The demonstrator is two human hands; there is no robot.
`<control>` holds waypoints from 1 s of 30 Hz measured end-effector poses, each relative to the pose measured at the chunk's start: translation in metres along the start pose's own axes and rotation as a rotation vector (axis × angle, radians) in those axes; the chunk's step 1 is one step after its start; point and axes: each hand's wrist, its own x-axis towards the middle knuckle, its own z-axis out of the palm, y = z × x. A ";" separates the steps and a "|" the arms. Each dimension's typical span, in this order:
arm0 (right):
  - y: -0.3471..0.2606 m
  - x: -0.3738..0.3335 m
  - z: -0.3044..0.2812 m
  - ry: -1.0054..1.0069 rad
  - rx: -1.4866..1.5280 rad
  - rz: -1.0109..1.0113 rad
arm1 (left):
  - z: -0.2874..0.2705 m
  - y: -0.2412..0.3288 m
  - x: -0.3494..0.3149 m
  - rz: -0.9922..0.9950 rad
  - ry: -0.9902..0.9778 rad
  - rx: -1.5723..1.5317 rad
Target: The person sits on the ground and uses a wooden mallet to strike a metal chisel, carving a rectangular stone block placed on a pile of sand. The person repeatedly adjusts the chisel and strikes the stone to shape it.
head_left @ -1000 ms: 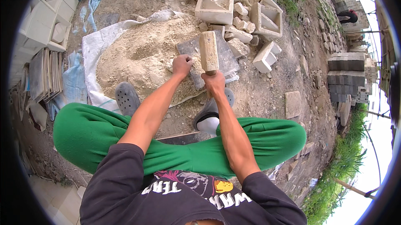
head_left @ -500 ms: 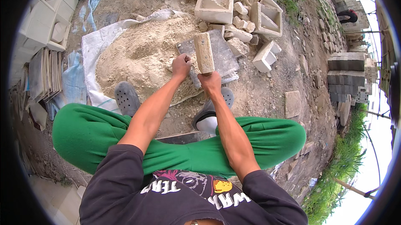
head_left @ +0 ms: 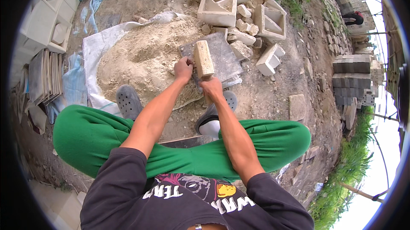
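My right hand point(head_left: 212, 87) is wrapped round the handle of a wooden mallet, whose pale block-shaped head point(head_left: 203, 58) points away from me. Below the mallet lies a stack of flat dark grey sheets point(head_left: 224, 55), with pale dust and small marks on top. Just left of the mallet head, my left hand point(head_left: 183, 68) is closed over the sheets' left edge. Whatever its fingers may pinch is too small or hidden to make out. Beside that hand spreads a heap of pale sandy powder point(head_left: 132, 57) on a white woven sack point(head_left: 92, 55).
Hollow cast blocks point(head_left: 217, 10) and broken chunks point(head_left: 241, 38) are piled beyond the sheets. Thin boards point(head_left: 49, 74) lean at the left, near white moulded blocks point(head_left: 42, 16). Grey blocks point(head_left: 352, 74) are stacked far right, and a person point(head_left: 353, 18) bends beyond them.
The mallet has shifted slightly left and its head has tilted, so part of its handle shows below my right hand. My left hand stays closed in nearly the same place.
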 end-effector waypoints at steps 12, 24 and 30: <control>-0.016 -0.017 -0.033 0.053 0.121 0.076 | -0.006 -0.021 -0.005 0.307 0.048 0.144; 0.003 -0.017 -0.026 0.068 0.094 0.024 | 0.005 -0.003 0.008 0.383 -0.113 0.205; -0.028 -0.025 -0.035 0.098 0.192 -0.043 | -0.001 -0.001 0.009 0.237 -0.169 0.066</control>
